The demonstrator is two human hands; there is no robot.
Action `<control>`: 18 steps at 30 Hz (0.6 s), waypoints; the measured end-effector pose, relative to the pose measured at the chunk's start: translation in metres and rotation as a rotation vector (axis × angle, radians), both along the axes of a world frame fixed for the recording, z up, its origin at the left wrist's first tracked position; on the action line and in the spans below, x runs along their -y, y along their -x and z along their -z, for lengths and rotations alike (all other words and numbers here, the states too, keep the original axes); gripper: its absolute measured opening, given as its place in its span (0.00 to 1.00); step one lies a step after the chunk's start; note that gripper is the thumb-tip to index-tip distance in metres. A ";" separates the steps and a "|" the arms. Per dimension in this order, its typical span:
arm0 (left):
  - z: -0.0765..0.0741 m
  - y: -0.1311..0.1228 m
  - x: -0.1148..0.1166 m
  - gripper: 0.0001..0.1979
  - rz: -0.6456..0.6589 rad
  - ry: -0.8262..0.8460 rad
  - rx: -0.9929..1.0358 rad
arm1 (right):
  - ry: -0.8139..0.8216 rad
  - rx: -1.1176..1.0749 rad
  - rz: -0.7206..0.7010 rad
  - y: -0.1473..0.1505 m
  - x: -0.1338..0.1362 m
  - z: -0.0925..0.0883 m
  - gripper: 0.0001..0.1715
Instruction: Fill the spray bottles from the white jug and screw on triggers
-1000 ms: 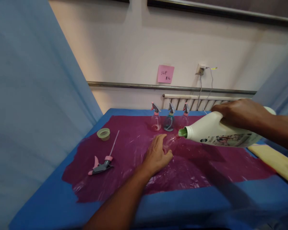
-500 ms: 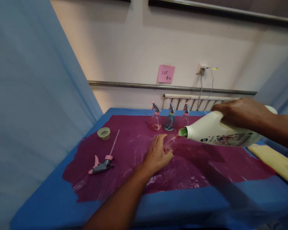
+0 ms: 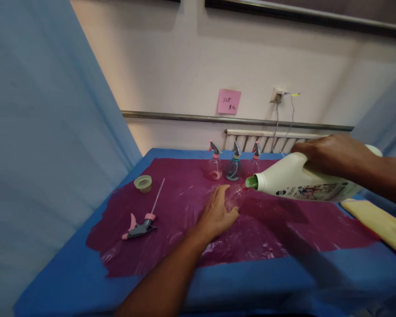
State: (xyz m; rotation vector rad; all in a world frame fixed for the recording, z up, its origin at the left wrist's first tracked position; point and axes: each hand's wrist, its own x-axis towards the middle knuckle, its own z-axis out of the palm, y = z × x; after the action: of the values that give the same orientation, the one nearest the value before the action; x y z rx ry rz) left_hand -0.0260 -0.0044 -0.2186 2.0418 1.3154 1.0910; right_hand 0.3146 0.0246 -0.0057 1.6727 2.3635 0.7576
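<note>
My right hand grips a white detergent jug, tipped almost flat with its green spout pointing left. Just below the spout stands a small clear bottle with its top off, and my left hand is wrapped round its side. The bottle's pink and grey spray head with its long tube lies on the maroon sheet to the left. A green cap sits farther back left.
Three small spray bottles stand in a row at the back of the maroon plastic sheet on a blue-covered table. A yellow cloth lies at the right edge. Blue curtains hang on both sides.
</note>
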 end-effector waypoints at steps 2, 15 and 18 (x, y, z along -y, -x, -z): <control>-0.001 0.000 0.000 0.38 -0.001 0.002 -0.003 | -0.004 -0.001 0.005 0.000 0.000 0.000 0.15; 0.000 -0.001 0.001 0.38 -0.008 -0.003 0.003 | 0.001 -0.052 0.007 0.000 -0.001 -0.001 0.14; -0.002 -0.001 0.002 0.38 -0.013 0.007 -0.004 | 0.007 -0.038 0.026 0.001 -0.001 -0.002 0.14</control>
State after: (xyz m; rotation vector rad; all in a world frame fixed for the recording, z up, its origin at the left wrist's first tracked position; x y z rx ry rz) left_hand -0.0254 -0.0059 -0.2169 2.0339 1.3346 1.0876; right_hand 0.3137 0.0252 -0.0041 1.7263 2.3619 0.7186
